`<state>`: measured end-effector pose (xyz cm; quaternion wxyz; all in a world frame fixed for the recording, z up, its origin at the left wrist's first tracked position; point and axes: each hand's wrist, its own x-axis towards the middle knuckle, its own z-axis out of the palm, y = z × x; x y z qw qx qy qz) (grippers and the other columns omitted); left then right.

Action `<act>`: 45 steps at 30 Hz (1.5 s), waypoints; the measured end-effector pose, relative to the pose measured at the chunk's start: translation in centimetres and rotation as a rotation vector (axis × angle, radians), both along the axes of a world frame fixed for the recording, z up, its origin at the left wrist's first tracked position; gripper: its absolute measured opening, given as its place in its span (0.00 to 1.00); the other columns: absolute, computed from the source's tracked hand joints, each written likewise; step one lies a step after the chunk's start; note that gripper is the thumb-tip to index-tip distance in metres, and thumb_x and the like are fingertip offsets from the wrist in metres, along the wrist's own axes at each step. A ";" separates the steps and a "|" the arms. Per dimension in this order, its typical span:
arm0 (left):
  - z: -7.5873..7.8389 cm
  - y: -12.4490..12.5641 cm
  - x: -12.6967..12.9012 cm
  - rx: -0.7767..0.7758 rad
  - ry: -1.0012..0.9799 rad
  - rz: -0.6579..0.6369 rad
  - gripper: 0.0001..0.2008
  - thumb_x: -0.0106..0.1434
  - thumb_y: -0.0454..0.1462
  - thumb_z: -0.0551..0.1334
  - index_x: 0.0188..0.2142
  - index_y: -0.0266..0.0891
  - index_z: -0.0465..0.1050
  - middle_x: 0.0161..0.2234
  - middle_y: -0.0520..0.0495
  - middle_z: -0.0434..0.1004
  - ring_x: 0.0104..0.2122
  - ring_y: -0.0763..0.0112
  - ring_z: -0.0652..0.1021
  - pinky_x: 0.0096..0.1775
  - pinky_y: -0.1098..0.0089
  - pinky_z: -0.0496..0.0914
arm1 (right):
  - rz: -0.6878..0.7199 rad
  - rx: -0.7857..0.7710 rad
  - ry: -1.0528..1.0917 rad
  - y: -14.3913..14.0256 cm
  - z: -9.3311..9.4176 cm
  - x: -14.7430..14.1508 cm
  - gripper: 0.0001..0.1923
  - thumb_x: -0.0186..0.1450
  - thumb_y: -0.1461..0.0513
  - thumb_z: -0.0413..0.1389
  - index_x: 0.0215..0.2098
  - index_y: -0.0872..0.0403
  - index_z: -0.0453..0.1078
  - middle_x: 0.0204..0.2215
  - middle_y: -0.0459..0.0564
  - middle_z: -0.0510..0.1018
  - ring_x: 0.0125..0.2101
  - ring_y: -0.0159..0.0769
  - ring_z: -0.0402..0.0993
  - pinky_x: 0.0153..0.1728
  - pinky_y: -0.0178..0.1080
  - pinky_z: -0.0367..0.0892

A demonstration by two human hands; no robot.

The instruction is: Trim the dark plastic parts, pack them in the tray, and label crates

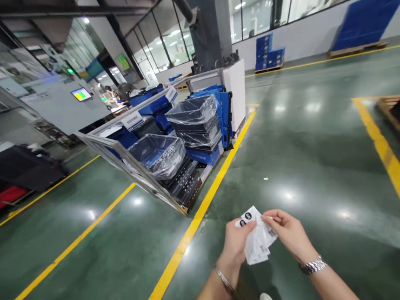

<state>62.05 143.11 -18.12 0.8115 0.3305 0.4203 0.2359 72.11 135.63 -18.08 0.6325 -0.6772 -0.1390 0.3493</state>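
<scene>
A: White paper: what is in the hands?

B: A small sheaf of white label sheets [258,238] with round black marks. The left hand [236,242] grasps the sheaf from below, fingers curled round it, thumb on top. The right hand [288,233] pinches the top sheet's upper edge between thumb and forefinger, apparently to separate one sheet.

A: And past the fingertips?

B: Glossy green floor [291,151], a yellow line [204,201] running away up-left. Beyond, left of the fingers, black trays under clear plastic bags [158,156] sit tilted on a metal rack [131,167], seemingly for easy reach. Farther off, blue crates [268,53] stand stacked against the wall.
</scene>
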 end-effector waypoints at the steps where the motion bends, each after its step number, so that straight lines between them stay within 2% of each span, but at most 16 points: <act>1: -0.1 1.0 1.3 0.005 0.017 0.016 0.30 0.20 0.46 0.78 0.23 0.30 0.74 0.20 0.47 0.76 0.21 0.70 0.73 0.29 0.69 0.65 | 0.027 -0.011 -0.007 1.1 -0.1 1.5 0.25 0.38 0.45 0.64 0.22 0.55 0.71 0.17 0.48 0.75 0.19 0.31 0.66 0.21 0.35 0.61; 4: -0.5 4.2 5.2 0.012 0.044 0.057 0.31 0.19 0.46 0.77 0.22 0.30 0.74 0.19 0.47 0.75 0.20 0.71 0.73 0.28 0.69 0.65 | 0.040 -0.038 -0.042 4.5 -1.0 6.1 0.24 0.39 0.44 0.63 0.22 0.54 0.68 0.15 0.47 0.73 0.17 0.31 0.65 0.20 0.35 0.60; 8: -1.2 9.6 10.6 0.002 0.038 0.091 0.31 0.17 0.48 0.77 0.21 0.32 0.73 0.19 0.49 0.75 0.21 0.72 0.73 0.27 0.70 0.65 | -0.072 -0.055 -0.143 9.8 -2.1 12.4 0.27 0.44 0.41 0.56 0.31 0.51 0.63 0.20 0.47 0.77 0.21 0.34 0.70 0.24 0.37 0.66; 10: -1.5 12.6 13.4 -0.010 0.032 0.089 0.30 0.17 0.48 0.77 0.19 0.32 0.71 0.17 0.51 0.73 0.19 0.74 0.71 0.26 0.71 0.63 | -0.080 -0.084 -0.221 12.6 -2.0 15.2 0.27 0.45 0.41 0.55 0.33 0.51 0.65 0.21 0.48 0.77 0.21 0.34 0.70 0.24 0.37 0.66; 14: -1.3 17.7 18.6 -0.028 -0.014 0.039 0.29 0.19 0.46 0.77 0.19 0.31 0.72 0.18 0.48 0.74 0.19 0.73 0.71 0.26 0.70 0.62 | 0.043 -0.166 -0.340 17.5 -0.6 19.6 0.24 0.42 0.44 0.59 0.26 0.54 0.75 0.18 0.47 0.75 0.19 0.32 0.63 0.21 0.36 0.60; 19: -0.5 22.2 23.7 -0.025 -0.050 0.006 0.27 0.23 0.46 0.77 0.20 0.31 0.72 0.17 0.50 0.73 0.19 0.73 0.71 0.26 0.70 0.62 | 0.128 -0.203 -0.338 22.0 0.2 23.8 0.23 0.44 0.42 0.58 0.17 0.54 0.73 0.12 0.44 0.66 0.15 0.28 0.56 0.17 0.34 0.52; 22: -0.4 24.5 25.8 -0.029 -0.057 0.044 0.27 0.22 0.46 0.77 0.19 0.31 0.71 0.17 0.51 0.72 0.19 0.75 0.70 0.25 0.71 0.62 | 0.160 -0.180 -0.321 24.3 0.1 26.7 0.26 0.45 0.39 0.57 0.15 0.54 0.71 0.12 0.46 0.68 0.16 0.30 0.59 0.18 0.35 0.55; 24: -0.6 26.0 27.2 -0.036 -0.061 0.110 0.28 0.22 0.46 0.77 0.20 0.32 0.71 0.17 0.51 0.73 0.19 0.75 0.70 0.26 0.71 0.62 | 0.149 -0.162 -0.331 25.9 0.1 28.8 0.29 0.45 0.37 0.56 0.19 0.54 0.73 0.18 0.49 0.75 0.20 0.33 0.65 0.21 0.36 0.62; 26: -1.2 27.5 28.7 -0.040 -0.062 0.193 0.29 0.23 0.48 0.77 0.22 0.32 0.72 0.18 0.50 0.74 0.20 0.74 0.71 0.27 0.71 0.64 | 0.126 -0.128 -0.320 27.6 0.1 30.9 0.34 0.44 0.36 0.56 0.33 0.55 0.75 0.26 0.53 0.81 0.24 0.37 0.70 0.26 0.38 0.67; 28: -2.1 28.9 30.4 -0.032 -0.083 0.273 0.30 0.24 0.49 0.77 0.24 0.32 0.73 0.20 0.48 0.76 0.21 0.72 0.73 0.28 0.70 0.66 | 0.114 -0.072 -0.262 29.5 -0.1 32.9 0.41 0.42 0.36 0.59 0.44 0.55 0.71 0.30 0.55 0.82 0.26 0.39 0.73 0.29 0.40 0.69; 30: -3.2 30.2 32.3 -0.014 -0.098 0.362 0.30 0.26 0.49 0.77 0.25 0.31 0.75 0.22 0.46 0.78 0.22 0.70 0.75 0.30 0.68 0.68 | 0.138 -0.026 -0.179 31.5 -0.6 34.8 0.39 0.42 0.37 0.61 0.42 0.54 0.70 0.30 0.56 0.82 0.28 0.41 0.75 0.30 0.41 0.70; 34: -5.2 32.7 37.0 0.026 -0.060 0.540 0.30 0.27 0.50 0.77 0.26 0.31 0.76 0.23 0.45 0.79 0.23 0.68 0.76 0.30 0.67 0.69 | 0.247 -0.006 -0.080 35.9 -2.4 38.6 0.30 0.40 0.38 0.62 0.26 0.53 0.74 0.41 0.58 0.80 0.41 0.45 0.75 0.40 0.40 0.69; 37: -6.5 34.3 40.7 0.066 -0.087 0.562 0.25 0.32 0.48 0.77 0.24 0.31 0.76 0.21 0.47 0.78 0.21 0.71 0.74 0.28 0.70 0.67 | 0.344 -0.030 -0.016 38.8 -4.2 41.6 0.26 0.36 0.42 0.65 0.21 0.54 0.74 0.32 0.55 0.81 0.33 0.43 0.75 0.36 0.40 0.69; 40: -7.8 35.8 43.8 0.047 -0.052 0.626 0.25 0.31 0.48 0.77 0.22 0.31 0.75 0.19 0.48 0.76 0.19 0.74 0.73 0.26 0.72 0.66 | 0.406 -0.057 0.064 41.2 -5.7 44.4 0.24 0.36 0.45 0.66 0.22 0.55 0.75 0.21 0.51 0.79 0.24 0.38 0.72 0.28 0.39 0.68; 42: -8.6 36.6 45.3 0.022 -0.020 0.674 0.26 0.28 0.49 0.77 0.22 0.31 0.75 0.18 0.49 0.76 0.19 0.74 0.72 0.25 0.72 0.66 | 0.459 -0.076 0.119 42.6 -6.4 46.1 0.24 0.36 0.48 0.66 0.25 0.54 0.76 0.20 0.49 0.78 0.22 0.36 0.71 0.26 0.38 0.67; 45: -9.2 38.0 46.1 -0.003 0.023 0.705 0.27 0.26 0.49 0.77 0.21 0.31 0.74 0.18 0.48 0.76 0.18 0.74 0.72 0.25 0.72 0.66 | 0.555 -0.132 0.168 44.9 -6.9 48.4 0.21 0.35 0.50 0.66 0.23 0.55 0.76 0.20 0.50 0.78 0.21 0.35 0.71 0.25 0.37 0.67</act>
